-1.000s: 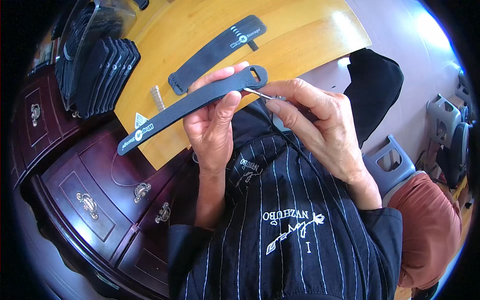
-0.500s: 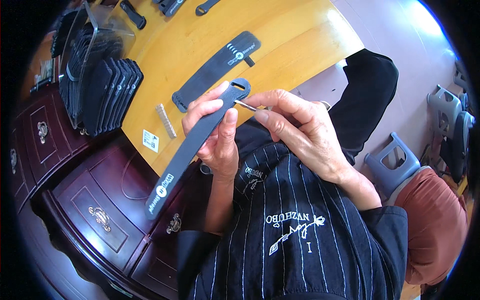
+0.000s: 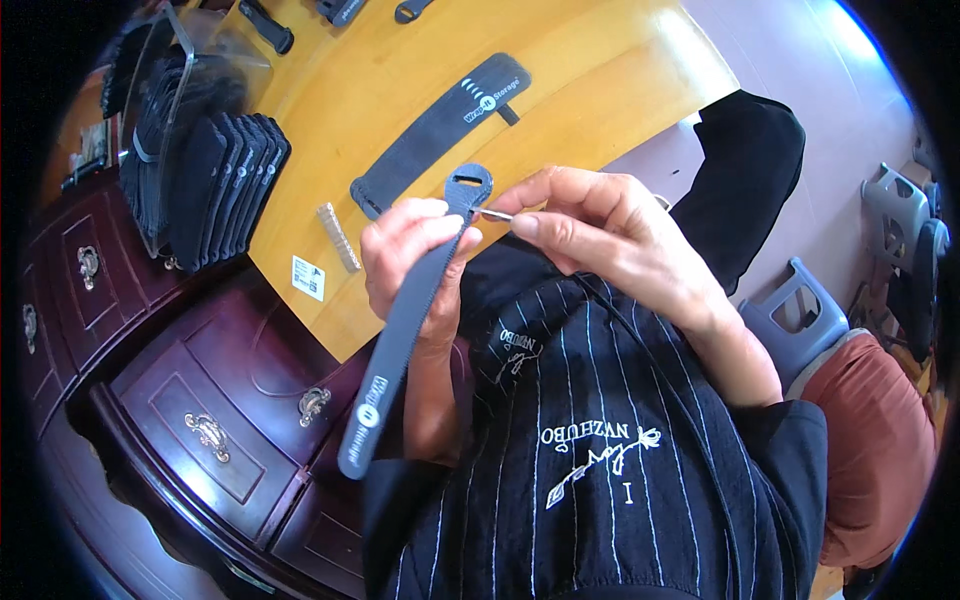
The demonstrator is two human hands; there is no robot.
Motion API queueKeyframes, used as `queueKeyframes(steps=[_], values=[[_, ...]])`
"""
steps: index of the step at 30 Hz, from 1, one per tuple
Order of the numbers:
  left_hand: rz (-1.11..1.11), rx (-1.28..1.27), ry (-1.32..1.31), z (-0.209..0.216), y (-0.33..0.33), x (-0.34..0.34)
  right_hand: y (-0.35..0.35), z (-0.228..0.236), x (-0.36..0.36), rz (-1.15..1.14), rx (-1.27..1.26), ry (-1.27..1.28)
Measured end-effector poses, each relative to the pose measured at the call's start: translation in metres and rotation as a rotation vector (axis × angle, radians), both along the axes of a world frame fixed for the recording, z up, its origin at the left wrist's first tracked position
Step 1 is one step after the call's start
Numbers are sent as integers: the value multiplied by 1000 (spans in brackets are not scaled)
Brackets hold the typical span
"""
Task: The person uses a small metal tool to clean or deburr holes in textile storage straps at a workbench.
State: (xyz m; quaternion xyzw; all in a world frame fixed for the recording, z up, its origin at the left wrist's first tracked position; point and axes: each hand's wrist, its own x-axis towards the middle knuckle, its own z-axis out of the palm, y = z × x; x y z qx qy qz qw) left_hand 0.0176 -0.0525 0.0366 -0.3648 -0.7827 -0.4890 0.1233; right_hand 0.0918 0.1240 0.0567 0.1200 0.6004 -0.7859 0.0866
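A dark grey hook-and-loop storage strap (image 3: 409, 318) hangs slantwise in front of me, its slotted round end up and its white-printed tail down. My left hand (image 3: 405, 255) is closed on the strap just below the slotted end. Between thumb and fingers, my right hand (image 3: 625, 240) pinches a thin, shiny metal tool (image 3: 496, 215). The tool's tip meets the strap's edge below the slot; whether it is a blade or tweezers I cannot tell. A second, wider-looking strap (image 3: 430, 135) lies flat on the table beyond my hands.
On the yellow wooden table (image 3: 590, 60), a small rectangular tan strip (image 3: 339, 238) and a white label (image 3: 308, 278) lie at the left. Stacked straps (image 3: 235, 185) stand beside a clear plastic holder (image 3: 180, 75). Dark red drawers (image 3: 215, 400) are at the left, a grey stool (image 3: 800, 315) at the right.
The held strap has swung more upright, its tail shifting right and down. Both hands stay at its slotted end, with the metal tool now lying more level.
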Motion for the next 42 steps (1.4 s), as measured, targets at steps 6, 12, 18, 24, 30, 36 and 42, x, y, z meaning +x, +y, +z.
queueKeyframes(steps=[6, 12, 18, 24, 30, 36, 42], values=[[-241, 84, 1, 4, -3, -14, -3, -4, 0, -27, 539, 225], [-310, -121, 242, 16, 2, -28, -22, -8, -7, -221, 422, 201], [-337, -164, 241, 14, 4, -25, -19, -14, -7, -223, 813, 294], [-307, -107, 169, 11, 9, -22, -5, -8, -10, -187, 958, 304], [-365, -149, 171, 10, 12, -22, 9, 1, -7, -38, 918, 170], [-214, 119, -357, 4, 15, -1, 20, -2, 0, -75, 1015, 385], [-364, -182, 165, 15, 19, -7, 24, -2, -5, -2, 1077, 368]])
